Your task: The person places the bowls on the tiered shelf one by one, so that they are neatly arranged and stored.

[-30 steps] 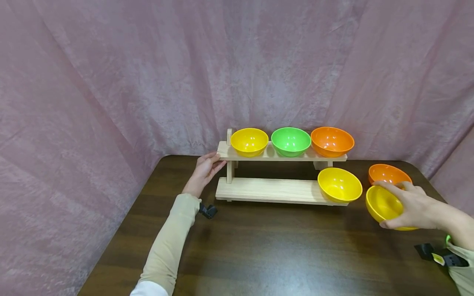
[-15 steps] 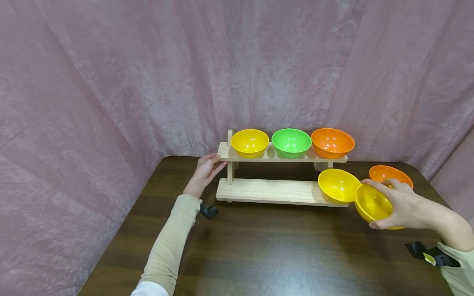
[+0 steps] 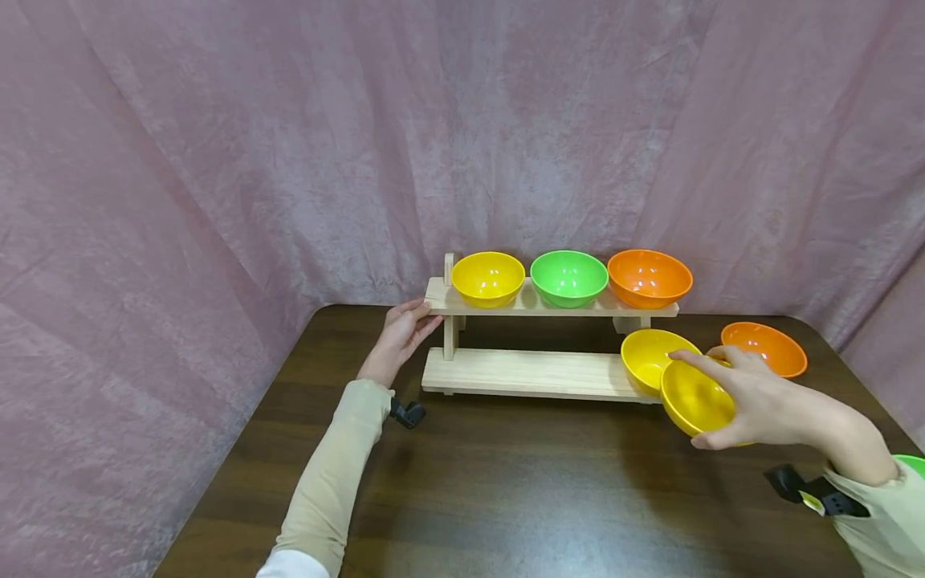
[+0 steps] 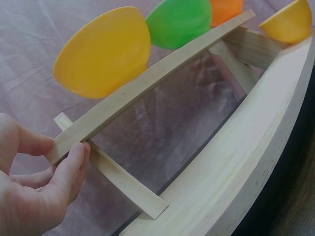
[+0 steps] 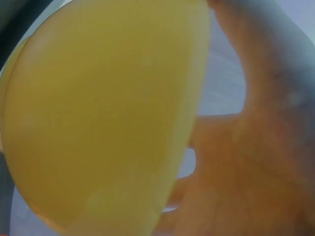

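My left hand (image 3: 401, 333) pinches the left end of the upper board of a two-tier wooden shelf (image 3: 535, 371); thumb and fingers close on the board's end in the left wrist view. With my right hand (image 3: 766, 397) I grip a yellow bowl (image 3: 694, 401) by its rim, tilted, in front of the shelf's lower right end. It overlaps another yellow bowl (image 3: 646, 353) that sits on the right of the lower board. Along the upper board stand a yellow bowl (image 3: 487, 281), a green bowl (image 3: 568, 279) and an orange bowl (image 3: 649, 279). The held bowl (image 5: 98, 118) fills most of the right wrist view.
Behind my right hand, an orange bowl (image 3: 769, 349) rests on the dark wooden table (image 3: 520, 482). A bit of a green thing (image 3: 912, 463) shows at the right edge, beside my sleeve. A pink curtain (image 3: 462, 128) hangs behind the table.
My right hand has carried the yellow bowl leftward, from in front of the orange bowl on the table to in front of the yellow one on the lower board. The left hand keeps its place.
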### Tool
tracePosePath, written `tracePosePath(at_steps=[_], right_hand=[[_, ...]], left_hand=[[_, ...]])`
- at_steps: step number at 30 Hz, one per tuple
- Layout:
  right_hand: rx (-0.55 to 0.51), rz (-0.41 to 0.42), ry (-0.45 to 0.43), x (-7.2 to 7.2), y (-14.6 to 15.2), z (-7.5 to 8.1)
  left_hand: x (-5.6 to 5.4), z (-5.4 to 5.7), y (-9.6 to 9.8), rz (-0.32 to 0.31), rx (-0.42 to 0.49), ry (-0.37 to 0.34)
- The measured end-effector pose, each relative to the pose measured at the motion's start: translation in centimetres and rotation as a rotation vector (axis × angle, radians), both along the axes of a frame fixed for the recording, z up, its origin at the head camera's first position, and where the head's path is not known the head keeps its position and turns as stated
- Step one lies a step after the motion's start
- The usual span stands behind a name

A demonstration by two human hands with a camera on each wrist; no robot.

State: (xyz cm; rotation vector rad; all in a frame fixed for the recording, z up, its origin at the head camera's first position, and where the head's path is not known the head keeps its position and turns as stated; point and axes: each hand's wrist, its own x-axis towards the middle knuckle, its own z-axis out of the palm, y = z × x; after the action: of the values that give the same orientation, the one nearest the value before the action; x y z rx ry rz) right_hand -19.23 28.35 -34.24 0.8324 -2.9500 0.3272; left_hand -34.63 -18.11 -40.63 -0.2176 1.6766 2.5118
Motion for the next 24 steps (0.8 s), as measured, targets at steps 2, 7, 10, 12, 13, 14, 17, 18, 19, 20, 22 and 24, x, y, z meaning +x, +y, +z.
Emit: tracePosePath(at_steps=[2,7,10,12,13,14,17,18,19,20,22,24], right_hand=[[0.005,0.018,0.009,0.0,-0.4,0.0],[0.002,0.030,-0.006,0.1,-1.3,0.3],[0.000,0.043,0.008,0.2,-1.9,0.6],[-0.002,0.061,0.031,0.3,-2.3,0.7],[0.000,0.069,0.036,0.3,-2.5,0.7],[0.001,0.077,0.039,0.3,-2.7,0.8],[0.011,0.092,0.045,0.3,-3.3,0.9],[0.013,0.096,0.043,0.2,-3.6,0.9],[0.012,0.099,0.040,0.2,-3.8,1.0],[0.010,0.109,0.039,0.1,-4.1,1.0],[0.001,0.125,0.031,0.0,-4.6,1.0],[-0.004,0.137,0.020,-0.3,-5.1,1.0]], left_hand=[[0.0,-0.1,0.0,0.003,0.010,-0.002],[0.0,0.0,0.1,0.004,0.016,0.001],[0.1,0.1,0.0,0.004,0.017,0.000],[0.1,0.1,0.0,-0.001,0.019,-0.005],[0.1,0.1,-0.1,-0.001,0.021,-0.010],[0.1,0.1,-0.1,-0.002,0.021,-0.013],[0.0,0.0,-0.1,-0.006,0.019,-0.018],[0.0,0.0,-0.1,-0.002,0.020,-0.021],[-0.1,-0.1,-0.1,0.000,0.019,-0.021],[-0.1,-0.1,-0.1,0.003,0.016,-0.017],[-0.1,-0.2,-0.1,0.003,0.009,-0.005],[-0.1,-0.4,-0.2,0.002,0.003,0.018]])
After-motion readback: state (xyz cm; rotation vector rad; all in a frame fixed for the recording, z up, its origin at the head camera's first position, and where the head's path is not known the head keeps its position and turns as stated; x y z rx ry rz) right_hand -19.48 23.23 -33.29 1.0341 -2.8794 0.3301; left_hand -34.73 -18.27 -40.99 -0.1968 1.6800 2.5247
